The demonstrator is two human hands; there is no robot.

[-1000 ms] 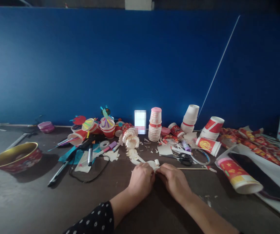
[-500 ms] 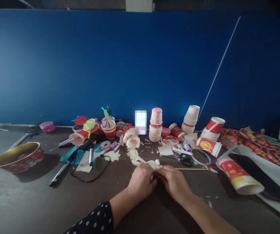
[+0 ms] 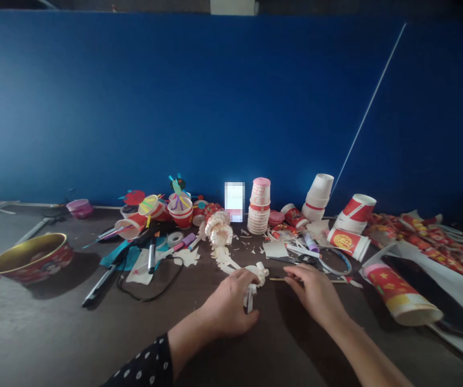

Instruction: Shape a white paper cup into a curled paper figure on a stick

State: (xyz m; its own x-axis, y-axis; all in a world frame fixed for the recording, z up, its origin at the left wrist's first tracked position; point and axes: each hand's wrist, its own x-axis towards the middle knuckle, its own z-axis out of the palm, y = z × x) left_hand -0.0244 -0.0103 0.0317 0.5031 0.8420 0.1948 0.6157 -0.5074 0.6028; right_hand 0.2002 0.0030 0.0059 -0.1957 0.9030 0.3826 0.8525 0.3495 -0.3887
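Note:
My left hand (image 3: 229, 301) rests on the dark table (image 3: 54, 338), its fingers curled around a small white cut-paper piece (image 3: 253, 279) with strips hanging down. This piece is the near end of a chain of white paper shapes (image 3: 220, 236) that runs back toward the cups. My right hand (image 3: 315, 293) lies to the right, its fingertips pinched on the end of a thin wooden stick (image 3: 279, 279) that lies flat on the table. The two hands are apart.
Black scissors (image 3: 307, 262) and a purple glue stick (image 3: 307, 242) lie behind my right hand. A stack of paper cups (image 3: 258, 207), red cups (image 3: 354, 209), decorated cups (image 3: 178, 209), markers (image 3: 150, 255), a tape roll (image 3: 174, 238), a gold-lined red bowl (image 3: 29, 258) and a fallen red cup (image 3: 400, 295) surround the spot.
My hands were together on the white paper piece. Now the right hand has moved right onto the wooden stick, and the left hand alone keeps the paper piece.

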